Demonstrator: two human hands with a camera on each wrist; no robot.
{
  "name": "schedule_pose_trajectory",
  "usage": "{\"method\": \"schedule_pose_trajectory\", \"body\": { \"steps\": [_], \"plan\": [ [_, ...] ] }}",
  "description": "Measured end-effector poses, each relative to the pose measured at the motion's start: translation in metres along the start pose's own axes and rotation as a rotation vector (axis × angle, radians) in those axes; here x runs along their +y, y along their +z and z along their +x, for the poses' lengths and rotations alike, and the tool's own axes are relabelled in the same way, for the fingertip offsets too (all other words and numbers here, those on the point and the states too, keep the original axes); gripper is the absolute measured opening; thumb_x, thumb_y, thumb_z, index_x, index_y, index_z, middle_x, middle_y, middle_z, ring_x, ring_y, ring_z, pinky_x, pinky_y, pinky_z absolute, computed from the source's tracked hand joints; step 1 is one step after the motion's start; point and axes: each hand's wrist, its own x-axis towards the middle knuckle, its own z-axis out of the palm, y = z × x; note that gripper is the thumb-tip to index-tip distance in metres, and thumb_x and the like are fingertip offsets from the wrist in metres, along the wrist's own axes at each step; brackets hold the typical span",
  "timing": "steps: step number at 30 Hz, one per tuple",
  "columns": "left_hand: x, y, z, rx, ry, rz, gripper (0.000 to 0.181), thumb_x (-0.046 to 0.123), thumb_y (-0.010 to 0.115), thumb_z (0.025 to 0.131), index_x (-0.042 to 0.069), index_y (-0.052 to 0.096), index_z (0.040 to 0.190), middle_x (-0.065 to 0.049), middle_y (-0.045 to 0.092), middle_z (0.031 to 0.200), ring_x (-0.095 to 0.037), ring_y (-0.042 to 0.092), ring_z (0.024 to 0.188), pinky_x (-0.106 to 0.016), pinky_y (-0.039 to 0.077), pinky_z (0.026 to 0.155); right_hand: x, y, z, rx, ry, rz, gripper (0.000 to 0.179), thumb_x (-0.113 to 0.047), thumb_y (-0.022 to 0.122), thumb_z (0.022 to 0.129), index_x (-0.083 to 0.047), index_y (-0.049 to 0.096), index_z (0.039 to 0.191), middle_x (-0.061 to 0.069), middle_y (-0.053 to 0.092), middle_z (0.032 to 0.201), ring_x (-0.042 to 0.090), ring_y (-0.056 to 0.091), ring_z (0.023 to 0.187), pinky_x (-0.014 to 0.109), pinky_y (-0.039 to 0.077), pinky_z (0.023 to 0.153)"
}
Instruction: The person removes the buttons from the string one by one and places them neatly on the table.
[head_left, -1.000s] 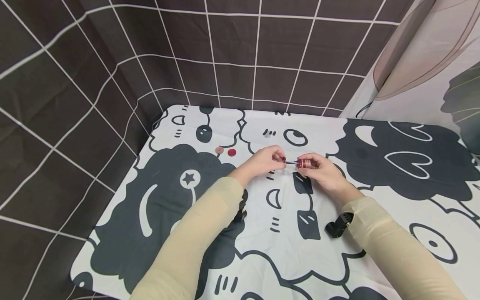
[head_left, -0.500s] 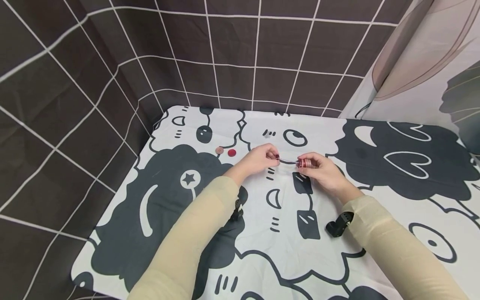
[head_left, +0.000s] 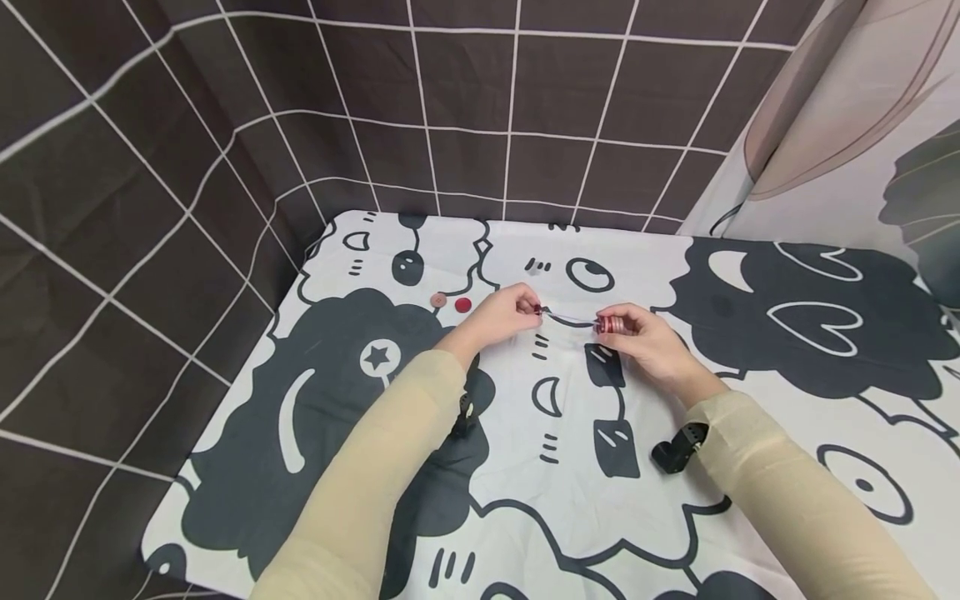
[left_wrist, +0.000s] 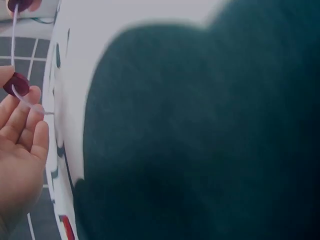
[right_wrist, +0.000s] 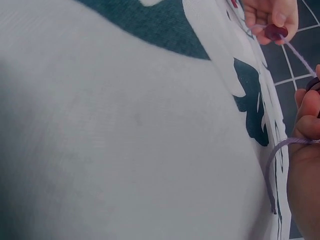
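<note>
My left hand (head_left: 504, 317) pinches a dark red button (left_wrist: 19, 84) between thumb and fingertips. A pale lilac string (right_wrist: 299, 55) passes through this button, and a short end sticks out past it. To the right, my right hand (head_left: 651, 342) holds a small stack of red and pinkish buttons (head_left: 612, 325) side by side on the same string. Between the hands the string spans a short gap above the cloth. Its other end, a string tail (right_wrist: 271, 167), hangs below the right hand in the right wrist view. The fingers partly cover the stack.
A pink button (head_left: 438, 300) and a red button (head_left: 462, 305) lie on the patterned cloth (head_left: 517, 467), just left of the left hand. A dark grid-patterned curtain (head_left: 465, 92) rises behind and on the left. A pale curtain (head_left: 840, 158) hangs at the right.
My left hand has moved left and slightly away with the button, widening the gap and showing more string. My right hand stays almost still with the stack. The loose buttons have not moved.
</note>
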Motion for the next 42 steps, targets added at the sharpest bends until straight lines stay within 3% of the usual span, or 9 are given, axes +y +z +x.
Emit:
{"method": "schedule_pose_trajectory", "body": {
  "steps": [8, 26, 42],
  "plan": [
    [-0.001, -0.002, -0.002, -0.006, -0.004, 0.007, 0.026, 0.016, 0.066, 0.084, 0.008, 0.059, 0.107, -0.002, 0.06, 0.097, -0.014, 0.055, 0.091, -0.023, 0.043, 0.081, 0.003, -0.002, 0.003, 0.0, 0.003, 0.004, 0.043, -0.007, 0.07, 0.083, 0.001, 0.053, 0.121, 0.006, 0.054, 0.102, 0.013, 0.049, 0.085, 0.019, 0.043, 0.065],
    [-0.014, -0.019, -0.006, 0.053, -0.027, 0.02, 0.028, 0.017, 0.064, 0.085, 0.009, 0.057, 0.111, -0.003, 0.058, 0.101, -0.016, 0.054, 0.094, -0.026, 0.044, 0.081, 0.001, 0.001, 0.001, 0.003, 0.001, 0.037, 0.042, -0.009, 0.071, 0.082, 0.001, 0.054, 0.119, 0.004, 0.053, 0.102, 0.015, 0.049, 0.089, 0.019, 0.044, 0.068],
    [-0.018, -0.03, -0.009, 0.086, -0.083, 0.099, 0.029, 0.021, 0.065, 0.085, 0.014, 0.059, 0.112, 0.001, 0.06, 0.102, -0.013, 0.055, 0.095, -0.027, 0.042, 0.082, 0.001, 0.001, 0.001, 0.008, -0.047, 0.076, 0.04, -0.005, 0.07, 0.082, 0.004, 0.053, 0.118, -0.006, 0.056, 0.095, 0.01, 0.05, 0.085, 0.016, 0.043, 0.068]
  ]
}}
